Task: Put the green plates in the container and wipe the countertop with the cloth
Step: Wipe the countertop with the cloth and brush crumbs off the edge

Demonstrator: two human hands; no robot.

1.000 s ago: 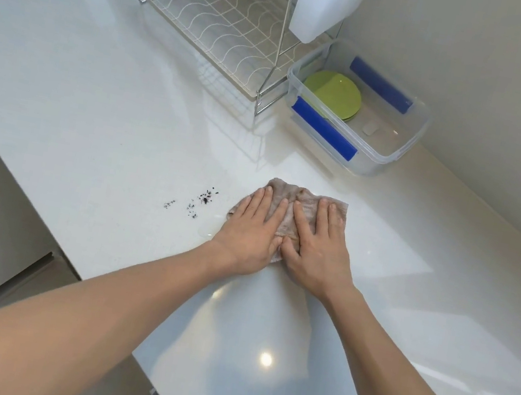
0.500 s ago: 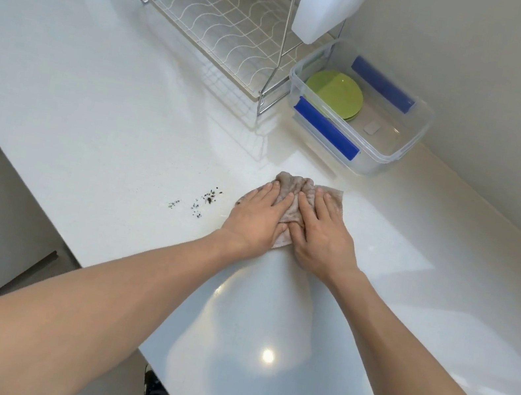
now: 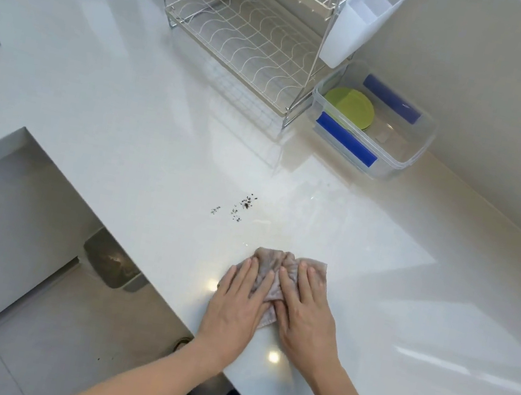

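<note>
A crumpled brownish-grey cloth (image 3: 275, 264) lies on the white countertop (image 3: 159, 130) near its front edge. My left hand (image 3: 238, 305) and my right hand (image 3: 305, 309) press flat on it side by side, fingers extended and pointing away from me. Green plates (image 3: 350, 107) lie stacked in the clear plastic container (image 3: 412, 156) with blue clips, at the back right by the wall. Dark crumbs (image 3: 238, 207) sit on the countertop a short way beyond and left of the cloth.
A wire dish rack (image 3: 245, 38) with a white utensil holder (image 3: 362, 24) stands at the back, next to the container. The counter edge drops to the floor (image 3: 15, 258) on the left and front. A wet streak shows beyond the cloth.
Both hands have pulled the cloth back toward me, from beside the crumbs to near the front edge. The crumbs stay where they were.
</note>
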